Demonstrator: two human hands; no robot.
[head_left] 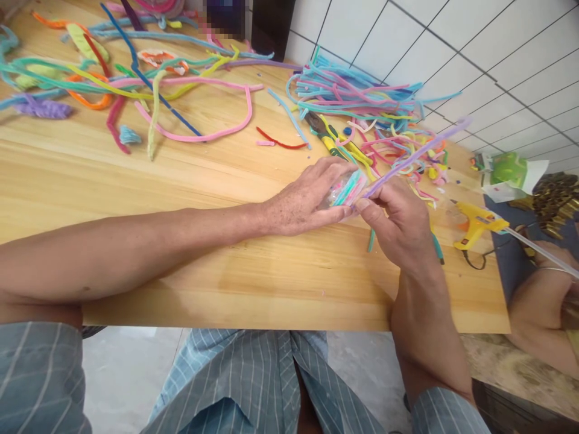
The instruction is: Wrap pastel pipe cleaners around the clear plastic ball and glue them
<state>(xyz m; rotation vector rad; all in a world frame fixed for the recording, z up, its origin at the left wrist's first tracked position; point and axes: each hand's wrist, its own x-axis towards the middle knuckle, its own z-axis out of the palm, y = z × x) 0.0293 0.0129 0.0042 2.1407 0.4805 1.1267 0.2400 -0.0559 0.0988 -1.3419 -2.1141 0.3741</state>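
Observation:
My left hand (310,196) is closed around a small clear plastic-wrapped bundle (347,188) that shows teal, pink and white strips. Against its right side, my right hand (400,220) pinches the lower end of a lilac pipe cleaner (418,154), which slants up to the right. My fingertips nearly meet where the pipe cleaner joins the bundle, so its contact there is hidden. Just beyond the hands lie pliers (325,134) with yellow and black handles. Teal handle-like pieces (438,248) show past my right wrist.
A pile of blue and pink pipe cleaners (353,90) lies along the tiled wall. Loose coloured ones (199,140) cover the back left. At the right sit a yellow glue gun (479,223) with its cord and another person's arm (538,301). The table's front edge (280,328) is close to my body.

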